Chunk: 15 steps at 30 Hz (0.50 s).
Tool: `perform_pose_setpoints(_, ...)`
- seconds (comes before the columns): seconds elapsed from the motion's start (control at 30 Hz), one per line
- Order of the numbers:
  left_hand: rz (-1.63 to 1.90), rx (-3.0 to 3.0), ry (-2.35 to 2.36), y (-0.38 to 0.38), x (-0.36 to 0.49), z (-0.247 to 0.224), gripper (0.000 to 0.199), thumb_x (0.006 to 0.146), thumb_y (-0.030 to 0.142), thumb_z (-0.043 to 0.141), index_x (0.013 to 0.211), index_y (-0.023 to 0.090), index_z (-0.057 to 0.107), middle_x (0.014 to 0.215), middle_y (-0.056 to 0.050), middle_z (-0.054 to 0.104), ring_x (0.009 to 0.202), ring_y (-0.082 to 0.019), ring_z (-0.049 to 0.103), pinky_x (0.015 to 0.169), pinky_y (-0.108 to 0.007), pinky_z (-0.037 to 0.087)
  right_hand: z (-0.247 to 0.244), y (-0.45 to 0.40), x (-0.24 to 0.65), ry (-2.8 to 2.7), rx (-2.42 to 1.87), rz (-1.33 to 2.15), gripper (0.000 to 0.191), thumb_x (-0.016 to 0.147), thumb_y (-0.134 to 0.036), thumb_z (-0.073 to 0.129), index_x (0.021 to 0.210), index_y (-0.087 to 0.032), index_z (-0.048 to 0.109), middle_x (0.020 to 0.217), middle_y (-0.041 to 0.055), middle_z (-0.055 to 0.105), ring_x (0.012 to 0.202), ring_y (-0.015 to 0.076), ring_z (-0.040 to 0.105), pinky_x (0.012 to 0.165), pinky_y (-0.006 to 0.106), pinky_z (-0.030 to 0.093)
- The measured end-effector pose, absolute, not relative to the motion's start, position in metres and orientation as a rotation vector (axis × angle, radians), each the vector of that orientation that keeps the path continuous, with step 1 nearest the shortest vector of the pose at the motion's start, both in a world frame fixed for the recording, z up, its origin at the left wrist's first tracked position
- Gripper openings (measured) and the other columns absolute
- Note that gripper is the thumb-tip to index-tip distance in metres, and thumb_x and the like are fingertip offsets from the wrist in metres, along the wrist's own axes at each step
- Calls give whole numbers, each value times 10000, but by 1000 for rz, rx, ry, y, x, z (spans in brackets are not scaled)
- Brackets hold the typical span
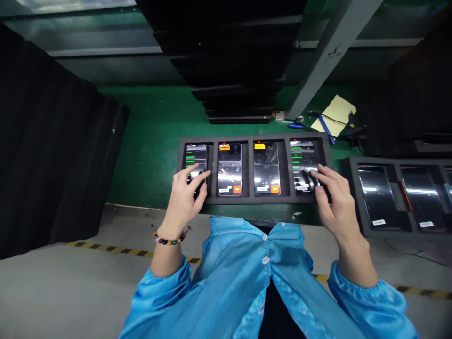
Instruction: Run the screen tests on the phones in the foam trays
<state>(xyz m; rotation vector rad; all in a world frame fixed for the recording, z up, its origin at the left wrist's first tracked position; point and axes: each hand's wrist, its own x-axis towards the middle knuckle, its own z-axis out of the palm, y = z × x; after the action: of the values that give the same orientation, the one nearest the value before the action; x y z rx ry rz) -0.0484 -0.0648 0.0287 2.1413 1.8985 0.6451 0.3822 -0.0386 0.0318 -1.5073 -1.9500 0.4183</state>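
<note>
A dark foam tray [250, 197] lies in front of me with several phones in a row of compartments. My left hand [183, 197] is over the leftmost phone [197, 154], its fingers apart at the lower part of the screen. On the right, my right hand [337, 200] reaches to the lower right edge of the rightmost phone [300, 160], fingers spread. Both of these screens show green lines of text. Between them, two phones [230, 165] [266, 165] have dark screens with orange patches at top and bottom. Whether my fingertips press the glass is hard to tell.
A second foam tray [356, 202] with dark phones sits at the right. Tall black stacks [236, 61] stand at the back, with another stack [52, 141] at the left. A grey post [328, 56], yellow paper [335, 115] and blue-handled tools [326, 128] are on the green tabletop [148, 141].
</note>
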Motion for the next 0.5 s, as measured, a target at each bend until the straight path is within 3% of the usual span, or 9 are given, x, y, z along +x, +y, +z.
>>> perform_pose_setpoints(0.1,615,2154,1869,-62,-42,26,458,1023,256,582,1455,339,708,1639,-122,533,1521,-375,494,1263,-608,443,32,-35,378,-2013,-1474,388,396,1102,-315,488,1444,-253,678,1568,122,647,1537,332,536,1287,634,441)
perform_pose_setpoints(0.23,726,2120,2010,-58,-54,23,443,1038,255,550,1454,307,694,1498,-115,669,1407,-351,593,1258,-595,422,26,-34,386,-2023,-1514,323,440,1098,-287,481,1504,-245,644,1500,114,698,1535,340,518,1272,642,448)
perform_pose_setpoints(0.33,875,2061,2108,-59,-66,18,369,1065,265,514,1376,257,713,1367,-111,750,1318,-327,656,1226,-567,438,22,-39,390,-1985,-1573,339,436,1106,-309,470,1484,-229,672,1437,135,718,1514,339,538,1257,626,470)
perform_pose_setpoints(0.5,1053,1964,2173,-59,-73,5,301,1046,268,541,1276,222,729,1369,-133,749,1356,-312,661,1224,-530,453,16,-43,389,-1924,-1603,375,426,1103,-345,467,1410,-227,737,1441,158,701,1479,328,585,1237,606,505)
